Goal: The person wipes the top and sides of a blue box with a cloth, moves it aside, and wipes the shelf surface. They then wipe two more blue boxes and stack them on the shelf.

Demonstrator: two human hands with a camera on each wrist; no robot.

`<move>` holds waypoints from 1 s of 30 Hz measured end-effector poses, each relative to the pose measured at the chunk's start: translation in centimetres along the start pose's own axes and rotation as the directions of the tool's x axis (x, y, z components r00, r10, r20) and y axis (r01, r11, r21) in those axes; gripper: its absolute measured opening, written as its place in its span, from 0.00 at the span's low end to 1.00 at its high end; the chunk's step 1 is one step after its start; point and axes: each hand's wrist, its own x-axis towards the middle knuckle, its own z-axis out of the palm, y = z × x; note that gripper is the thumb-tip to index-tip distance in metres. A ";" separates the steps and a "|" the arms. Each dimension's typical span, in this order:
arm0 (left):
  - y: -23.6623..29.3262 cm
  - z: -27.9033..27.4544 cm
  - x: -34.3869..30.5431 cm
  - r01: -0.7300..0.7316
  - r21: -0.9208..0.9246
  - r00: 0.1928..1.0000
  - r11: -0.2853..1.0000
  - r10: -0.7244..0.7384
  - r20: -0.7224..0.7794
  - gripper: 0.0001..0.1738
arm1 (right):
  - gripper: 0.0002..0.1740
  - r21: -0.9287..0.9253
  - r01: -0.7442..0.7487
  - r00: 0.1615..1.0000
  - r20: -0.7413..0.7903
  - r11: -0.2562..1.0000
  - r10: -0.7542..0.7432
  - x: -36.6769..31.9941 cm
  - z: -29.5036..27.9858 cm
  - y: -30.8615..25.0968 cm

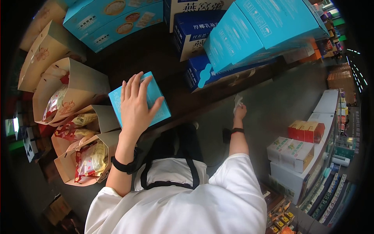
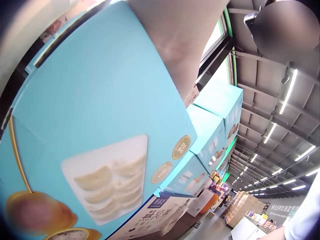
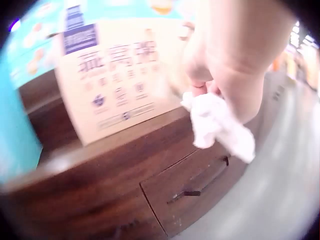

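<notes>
My left hand (image 1: pixel 136 103) lies across the top of a turquoise box (image 1: pixel 160 107) at the edge of the dark table, fingers spread and thumb apart. In the left wrist view the near face of a turquoise box (image 2: pixel 100 85) fills the left side, printed with a picture of pale dumplings (image 2: pixel 107 177). Out to the right, past the table's edge, my right hand (image 1: pixel 240 112) pinches a crumpled white tissue (image 1: pixel 237 100). Seen from the right wrist, that tissue (image 3: pixel 215 120) dangles below the fingers in front of the wooden drawers.
Paper bags (image 1: pixel 83 87) with red and gold packets stand on the left. Turquoise cartons (image 1: pixel 117 19) and blue boxes (image 1: pixel 194 35) line the back of the dark table (image 1: pixel 136 54). A drawer with a dark handle (image 3: pixel 197 192) is below. A white counter (image 1: pixel 284 173) stands right.
</notes>
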 end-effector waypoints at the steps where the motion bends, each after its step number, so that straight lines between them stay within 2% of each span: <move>1: 0.0 0.0 -0.1 -0.004 0.001 1.000 1.000 0.004 -0.008 0.31 | 0.12 0.015 0.037 0.980 0.197 0.999 -0.039 -1.0 -0.3 0.6; 2: -0.1 0.0 -0.1 0.004 -0.018 1.000 1.000 -0.004 -0.012 0.30 | 0.13 -0.019 0.073 0.928 0.368 0.997 -0.061 -2.8 -0.6 0.2; 3: -0.2 0.1 -0.1 0.002 -0.041 1.000 0.999 -0.003 -0.019 0.29 | 0.13 -0.043 0.124 0.841 0.534 0.991 -0.082 -4.7 -0.8 -0.8; 4: -0.4 0.1 -0.2 0.003 -0.061 1.000 0.998 -0.004 -0.027 0.27 | 0.13 -0.121 0.370 0.821 0.506 0.921 -0.263 -5.8 -0.9 -1.8; 6: -1.0 -0.1 -0.4 0.037 -0.217 0.999 0.975 -0.044 -0.025 0.23 | 0.15 0.011 0.350 0.804 0.510 0.937 -0.307 -8.4 -2.1 -8.0; 7: -1.3 -0.3 -0.4 0.056 -0.378 0.996 0.924 -0.076 -0.039 0.21 | 0.15 0.029 0.375 0.782 0.526 0.927 -0.333 -9.7 -2.5 -11.3; 9: -2.2 -0.7 -0.5 0.086 -0.677 0.988 0.731 -0.152 -0.039 0.17 | 0.18 0.407 0.277 0.630 0.607 0.870 -0.484 -12.5 -3.2 -17.8; 10: -2.7 -0.7 -0.5 0.081 -0.802 0.983 0.592 -0.182 -0.035 0.15 | 0.18 0.425 0.298 0.610 0.604 0.854 -0.514 -13.6 -3.4 -20.5; 11: -3.0 -0.9 -0.7 0.090 -0.926 0.966 0.367 -0.258 -0.009 0.14 | 0.18 0.478 0.352 0.509 0.624 0.805 -0.593 -14.8 -3.6 -23.1; 12: -3.3 -1.2 -1.0 0.066 -0.925 0.963 0.373 -0.267 -0.039 0.14 | 0.18 0.530 0.395 0.401 0.636 0.750 -0.660 -16.1 -3.9 -25.5; 14: -3.5 -2.1 -2.7 0.096 -0.994 0.888 0.044 -0.455 0.066 0.13 | 0.16 0.617 0.455 0.296 0.575 0.642 -0.763 -19.5 -4.3 -29.2; 15: -3.4 -2.9 -3.4 0.138 -0.984 0.873 0.114 -0.483 0.066 0.14 | 0.15 0.587 0.497 0.277 0.591 0.640 -0.757 -20.8 -4.3 -30.9; 16: -3.6 -2.9 -3.8 0.133 -0.984 0.869 0.118 -0.491 0.058 0.14 | 0.15 0.551 0.536 0.263 0.610 0.639 -0.747 -22.0 -4.1 -32.1; 18: -3.7 -2.2 -5.2 0.064 -0.965 0.801 0.254 -0.590 -0.102 0.15 | 0.17 0.502 0.724 0.181 0.524 0.473 -0.832 -24.4 -2.4 -33.6; 19: -4.1 -2.4 -6.0 0.103 -0.954 0.825 0.282 -0.561 -0.077 0.19 | 0.19 0.452 0.727 0.201 0.580 0.517 -0.790 -24.3 -2.3 -33.4; 20: -4.2 -1.7 -6.5 0.103 -0.953 0.819 0.284 -0.568 -0.080 0.19 | 0.21 0.422 0.856 0.065 0.484 0.298 -0.872 -26.5 -0.6 -33.9; 22: -4.4 0.9 -7.8 0.230 -0.924 0.712 0.305 -0.700 -0.054 0.24 | 0.24 0.445 0.889 -0.103 0.430 0.111 -0.897 -28.4 1.2 -33.7; 23: -4.8 1.6 -7.9 0.280 -0.919 0.737 0.277 -0.676 0.021 0.29 | 0.24 0.452 0.886 -0.111 0.423 0.103 -0.900 -29.3 2.2 -34.0; 24: -4.8 2.0 -8.5 0.282 -0.919 0.739 0.274 -0.673 0.026 0.29 | 0.26 0.361 0.929 -0.100 0.464 0.085 -0.880 -30.2 2.6 -33.9; 26: -4.6 2.8 -9.6 0.338 -0.938 0.775 0.073 -0.586 0.234 0.32 | 0.32 0.159 0.985 -0.036 0.540 0.060 -0.841 -30.7 3.4 -33.1; 27: -4.1 3.0 -10.0 0.323 -0.939 0.792 0.117 -0.576 0.201 0.34 | 0.33 0.136 0.988 -0.010 0.545 0.077 -0.838 -30.3 3.9 -32.3; 29: -5.5 5.8 -11.7 0.382 -0.896 0.772 0.228 -0.611 0.174 0.32 | 0.33 0.095 0.990 0.035 0.576 0.109 -0.817 -29.9 3.7 -31.7; 30: -5.9 7.0 -12.3 0.388 -0.891 0.780 0.236 -0.599 0.181 0.29 | 0.32 0.080 0.989 0.051 0.604 0.124 -0.795 -30.0 3.3 -31.5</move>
